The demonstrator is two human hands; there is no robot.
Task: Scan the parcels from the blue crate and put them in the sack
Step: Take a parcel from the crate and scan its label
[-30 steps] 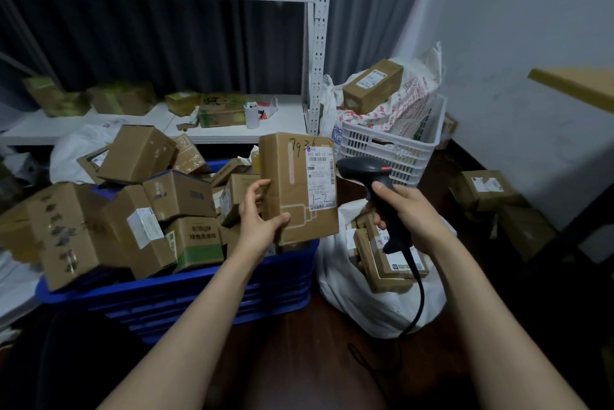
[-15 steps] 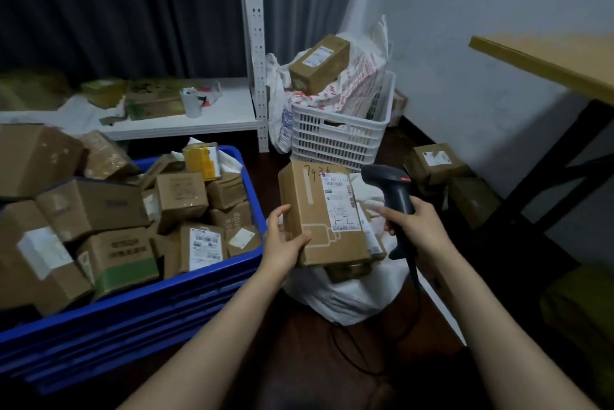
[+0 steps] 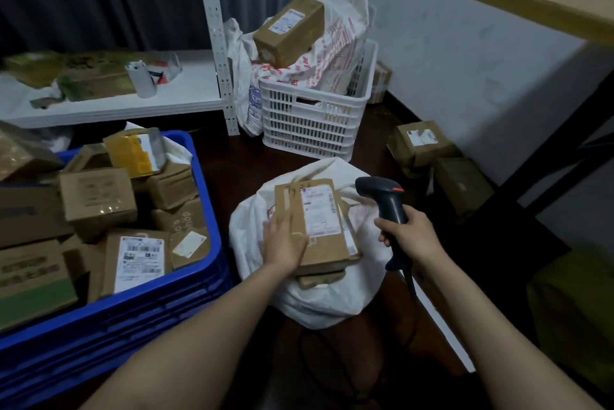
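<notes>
Our left hand (image 3: pixel 285 243) lies flat on the parcel (image 3: pixel 317 213), lowered onto the sack (image 3: pixel 332 306) beside the blue crate (image 3: pixel 133 326). Right hand (image 3: pixel 412 237) grips scanner (image 3: pixel 382 193).

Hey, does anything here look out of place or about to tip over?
The brown box sits tilted atop bulging bags heaped above the white crate rim; it looks precarious. Nothing else stands out.

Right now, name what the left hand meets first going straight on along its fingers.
The left hand lies flat on the parcel; past its far edge it would probably meet the sack first, depth being unclear.
</notes>
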